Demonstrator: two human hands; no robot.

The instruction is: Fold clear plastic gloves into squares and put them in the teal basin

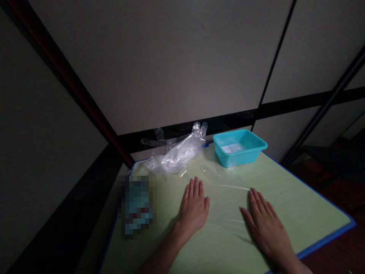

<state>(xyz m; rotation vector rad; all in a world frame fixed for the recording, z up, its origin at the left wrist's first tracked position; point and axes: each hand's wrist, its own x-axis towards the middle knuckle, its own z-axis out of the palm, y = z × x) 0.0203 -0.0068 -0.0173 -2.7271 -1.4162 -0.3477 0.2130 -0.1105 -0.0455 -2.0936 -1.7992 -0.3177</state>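
Note:
My left hand (194,205) lies flat on the pale green table (299,205), palm down with the fingers stretched out and close together. My right hand (264,220) lies flat as well, fingers extended. Both hands hold nothing. Between and just beyond them a thin clear plastic glove (222,182) is spread flat on the table, its edge touching my fingertips. A heap of clear plastic gloves (176,154) sits at the far left edge, some fingers sticking up.
A turquoise plastic tub (239,146) with something pale inside stands at the table's far edge. A blurred blue object (137,205) lies at the table's left edge. Grey partition walls enclose the back and left. The table has a blue border.

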